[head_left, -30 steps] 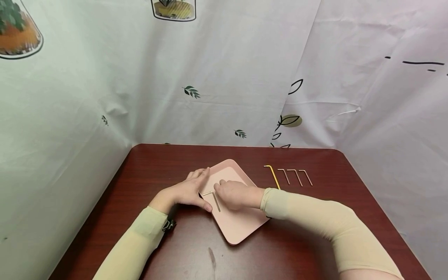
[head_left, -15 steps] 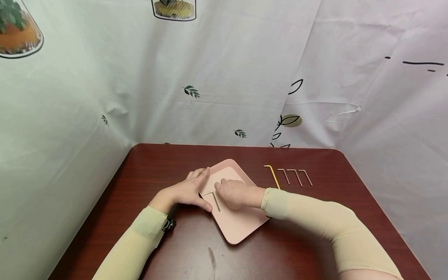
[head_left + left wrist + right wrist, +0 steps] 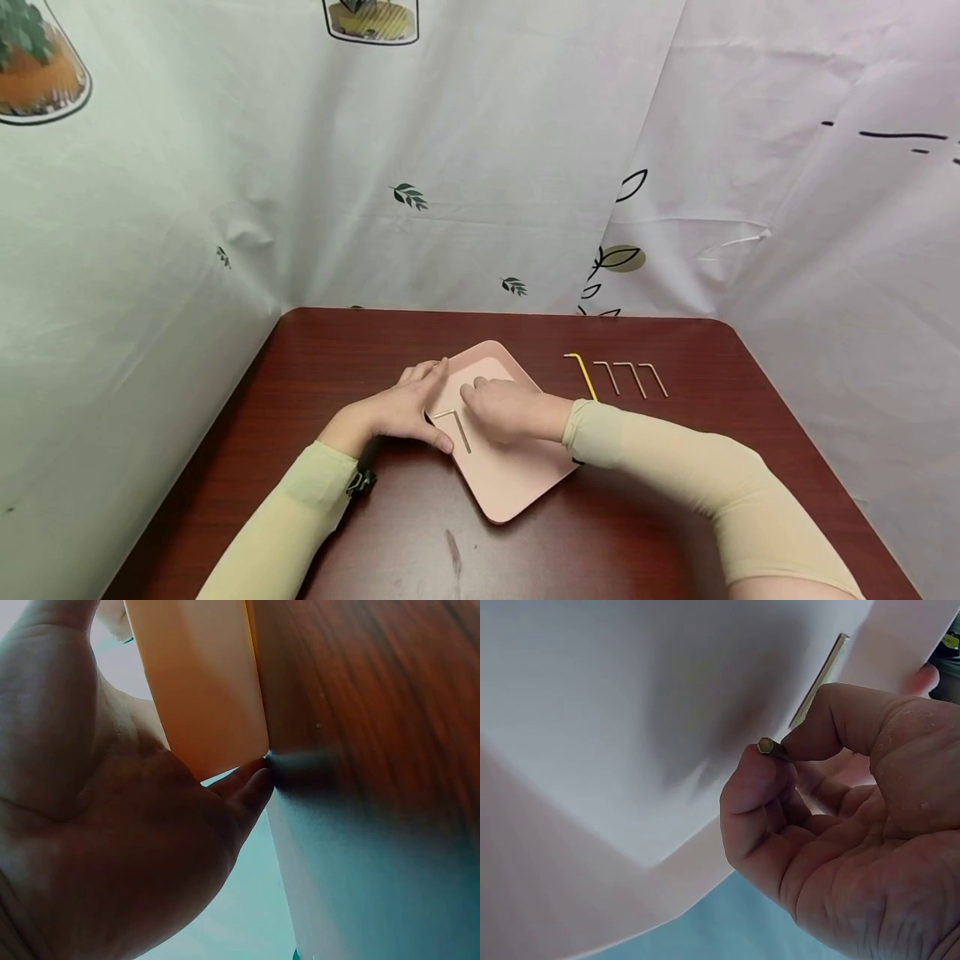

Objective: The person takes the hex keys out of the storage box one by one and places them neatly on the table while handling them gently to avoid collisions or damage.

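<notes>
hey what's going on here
A person's left hand is spread against the left corner of a pink tray on the table. Their right hand, over the tray, pinches a thin metal rod, mostly hidden by the fingers. One hex key lies inside the tray, between the hands. A yellow key and three plain ones lie in a row on the table to the right.

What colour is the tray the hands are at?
The tray is plain pale pink; the head view shows it best.
</notes>
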`<control>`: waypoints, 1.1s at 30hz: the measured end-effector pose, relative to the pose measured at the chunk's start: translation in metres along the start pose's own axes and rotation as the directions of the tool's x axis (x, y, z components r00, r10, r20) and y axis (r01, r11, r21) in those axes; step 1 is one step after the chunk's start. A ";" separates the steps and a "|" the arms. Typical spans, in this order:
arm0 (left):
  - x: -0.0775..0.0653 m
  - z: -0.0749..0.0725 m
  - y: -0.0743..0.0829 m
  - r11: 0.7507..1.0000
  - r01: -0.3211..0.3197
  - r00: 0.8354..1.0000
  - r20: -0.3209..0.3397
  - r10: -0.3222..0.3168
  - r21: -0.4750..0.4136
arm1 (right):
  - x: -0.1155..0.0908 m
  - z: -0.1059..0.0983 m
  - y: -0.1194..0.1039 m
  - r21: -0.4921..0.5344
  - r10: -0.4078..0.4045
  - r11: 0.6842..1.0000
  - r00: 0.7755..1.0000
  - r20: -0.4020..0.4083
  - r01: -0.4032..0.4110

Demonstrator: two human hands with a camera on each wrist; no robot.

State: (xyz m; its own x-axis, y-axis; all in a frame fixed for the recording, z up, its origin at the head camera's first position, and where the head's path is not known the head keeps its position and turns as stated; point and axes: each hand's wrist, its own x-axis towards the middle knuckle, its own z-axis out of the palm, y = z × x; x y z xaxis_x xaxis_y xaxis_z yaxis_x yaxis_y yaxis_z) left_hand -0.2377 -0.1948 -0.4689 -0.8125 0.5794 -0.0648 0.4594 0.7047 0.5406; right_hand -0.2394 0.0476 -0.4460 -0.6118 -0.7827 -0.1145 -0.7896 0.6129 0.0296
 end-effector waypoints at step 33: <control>-0.001 0.000 0.000 1.000 0.009 1.000 0.005 -0.009 -0.007 | -0.024 -0.019 0.017 0.175 0.130 0.976 0.992 -0.005 -0.127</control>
State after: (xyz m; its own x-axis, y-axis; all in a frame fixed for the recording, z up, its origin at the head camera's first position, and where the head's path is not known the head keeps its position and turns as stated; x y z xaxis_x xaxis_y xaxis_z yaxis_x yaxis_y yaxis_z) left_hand -0.2374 -0.1953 -0.4689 -0.8147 0.5752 -0.0740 0.4496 0.7070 0.5459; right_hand -0.2387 0.0745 -0.4241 -0.7092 -0.6973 -0.1046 -0.6853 0.7165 -0.1301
